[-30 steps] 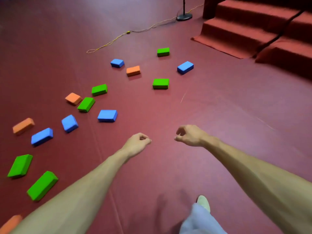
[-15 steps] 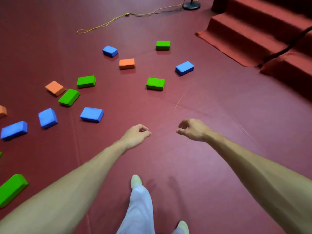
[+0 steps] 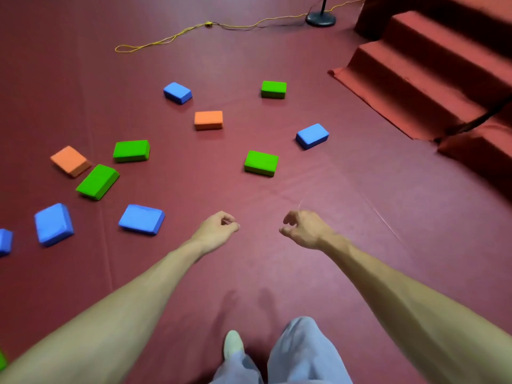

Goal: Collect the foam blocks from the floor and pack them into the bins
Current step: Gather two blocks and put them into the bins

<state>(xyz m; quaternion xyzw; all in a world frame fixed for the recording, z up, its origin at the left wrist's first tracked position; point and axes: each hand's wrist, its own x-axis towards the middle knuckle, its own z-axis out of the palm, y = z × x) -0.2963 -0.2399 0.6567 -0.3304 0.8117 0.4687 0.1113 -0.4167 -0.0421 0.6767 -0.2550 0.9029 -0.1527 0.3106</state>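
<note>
Several foam blocks lie scattered on the dark red floor. Nearest ahead is a green block [image 3: 261, 163], with a blue block [image 3: 312, 135] to its right and an orange block [image 3: 208, 120] behind it. At the left lie a blue block [image 3: 141, 219], another blue block [image 3: 53, 224], two green blocks [image 3: 97, 181] [image 3: 131, 150] and an orange block [image 3: 70, 161]. Farther back sit a blue block [image 3: 177, 92] and a green block [image 3: 273, 89]. My left hand [image 3: 217, 230] and my right hand [image 3: 303, 228] hang over bare floor, fingers loosely curled, holding nothing. No bin is in view.
Red carpeted steps [image 3: 432, 70] rise at the right. A yellow cord [image 3: 177, 37] runs across the floor to a black stand base [image 3: 320, 18] at the back. My legs in light trousers [image 3: 299, 353] and a pale shoe [image 3: 233, 343] show at the bottom.
I have stepped forward, so the blocks sit nearer and lower in view. Both hands stay loosely curled and empty, the right one a little looser. My feet have swapped position.
</note>
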